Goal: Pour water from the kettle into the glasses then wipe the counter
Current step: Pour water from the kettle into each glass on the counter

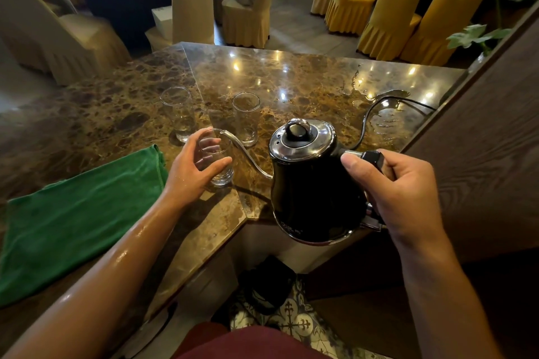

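Head view: left hand (194,167) cupping glass (217,159) near front edge, right hand (399,192) clenched round kettle (313,183) handle; tip slowly, spout inside rim

The right hand (405,186) holds a black kettle (312,183) by its handle, spout tip over the near glass (217,159), which the left hand (191,167) steadies on the marble tabletop (291,81); a green cloth (73,213) lies left.

Viewpoint: one head-worn wide-angle camera, above and behind both hands.
Facing: forward and down, across the table (291,76).
Nearness: close; forearms fill the lower frame.
Shared views: none, single camera.
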Available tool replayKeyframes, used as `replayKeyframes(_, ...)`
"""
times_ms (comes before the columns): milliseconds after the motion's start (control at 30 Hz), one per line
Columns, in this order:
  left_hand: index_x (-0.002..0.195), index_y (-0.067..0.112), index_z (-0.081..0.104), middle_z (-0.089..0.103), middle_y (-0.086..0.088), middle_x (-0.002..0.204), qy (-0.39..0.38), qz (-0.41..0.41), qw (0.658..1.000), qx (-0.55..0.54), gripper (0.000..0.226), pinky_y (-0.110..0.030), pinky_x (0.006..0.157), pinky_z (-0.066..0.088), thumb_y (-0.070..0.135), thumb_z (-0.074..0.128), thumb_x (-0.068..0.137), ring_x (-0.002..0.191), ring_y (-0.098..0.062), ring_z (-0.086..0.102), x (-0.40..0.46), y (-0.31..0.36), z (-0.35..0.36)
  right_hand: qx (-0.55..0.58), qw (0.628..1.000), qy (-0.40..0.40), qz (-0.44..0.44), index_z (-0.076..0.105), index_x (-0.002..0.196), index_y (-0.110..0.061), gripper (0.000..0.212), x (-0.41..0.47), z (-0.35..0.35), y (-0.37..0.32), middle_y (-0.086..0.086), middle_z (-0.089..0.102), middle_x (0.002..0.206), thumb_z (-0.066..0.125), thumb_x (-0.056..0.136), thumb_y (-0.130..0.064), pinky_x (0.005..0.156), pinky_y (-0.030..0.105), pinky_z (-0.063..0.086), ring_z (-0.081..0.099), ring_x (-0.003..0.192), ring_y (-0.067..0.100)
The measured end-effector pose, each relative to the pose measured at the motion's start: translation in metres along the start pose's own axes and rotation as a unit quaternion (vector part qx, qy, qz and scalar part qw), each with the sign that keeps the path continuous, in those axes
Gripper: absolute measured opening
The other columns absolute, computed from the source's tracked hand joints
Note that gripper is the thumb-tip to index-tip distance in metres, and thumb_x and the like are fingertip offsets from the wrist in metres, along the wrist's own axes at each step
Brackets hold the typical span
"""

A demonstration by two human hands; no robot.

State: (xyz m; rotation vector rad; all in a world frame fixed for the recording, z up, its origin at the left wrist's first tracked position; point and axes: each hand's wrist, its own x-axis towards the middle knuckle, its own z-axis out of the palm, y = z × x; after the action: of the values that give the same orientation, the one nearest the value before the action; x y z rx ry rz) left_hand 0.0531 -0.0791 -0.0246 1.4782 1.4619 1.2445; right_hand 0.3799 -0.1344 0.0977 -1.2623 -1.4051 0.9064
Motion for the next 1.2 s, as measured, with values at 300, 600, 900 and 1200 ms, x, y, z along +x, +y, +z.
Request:
replayKeyframes(300, 0.148, 0.024, 0.041, 0.061, 0.001, 0.128, -0.015, -0.004, 1.0, -0.003, 0.074, -0.045, 0.108, 0.051, 0.033, 0.077, 0.083, 0.124, -0.017, 0.061, -0.002, -0.004, 0.0, -0.042, 0.999, -0.013, -0.023, 0.056, 0.058, -0.01, 0.048, 0.003, 0.009, -0.016, 0.01, 0.048, 0.051, 0.083, 0.088, -0.036, 0.045, 0.04, 0.043, 0.052, 0.051, 0.02)
replayKeyframes(600, 0.148, 0.024, 0.039, 0.059, 0.005, 0.127, -0.022, 0.001, 1.0, 0.01, 0.074, -0.041, 0.108, 0.051, 0.034, 0.075, 0.085, 0.123, -0.014, 0.061, -0.003, -0.003, 0.001, -0.138, 0.987, -0.062, -0.057, 0.065, 0.065, -0.003, 0.043, 0.004, 0.011, -0.03, 0.012, 0.057, 0.056, 0.078, 0.093, -0.034, 0.044, 0.041, 0.045, 0.058, 0.055, 0.034)
replayKeyframes(900, 0.143, 0.034, 0.037, 0.055, 0.002, 0.13, -0.031, 0.007, 0.999, 0.003, 0.066, -0.042, 0.109, 0.049, 0.035, 0.071, 0.086, 0.125, -0.017, 0.059, -0.003, -0.002, 0.002, -0.213, 0.969, -0.108, -0.069, 0.059, 0.06, -0.007, 0.047, 0.016, 0.016, -0.058, 0.011, 0.056, 0.056, 0.075, 0.091, -0.039, 0.044, 0.038, 0.044, 0.058, 0.053, 0.025)
replayKeyframes(1200, 0.143, 0.033, 0.036, 0.053, -0.006, 0.134, -0.04, 0.01, 0.999, -0.006, 0.067, -0.037, 0.107, 0.05, 0.034, 0.071, 0.085, 0.125, -0.018, 0.059, -0.001, -0.004, 0.002, -0.261, 0.948, -0.179, -0.036, 0.062, 0.065, -0.009, 0.046, 0.023, 0.016, -0.073, -0.004, 0.054, 0.052, 0.066, 0.09, -0.048, 0.045, 0.026, 0.042, 0.057, 0.048, 0.006)
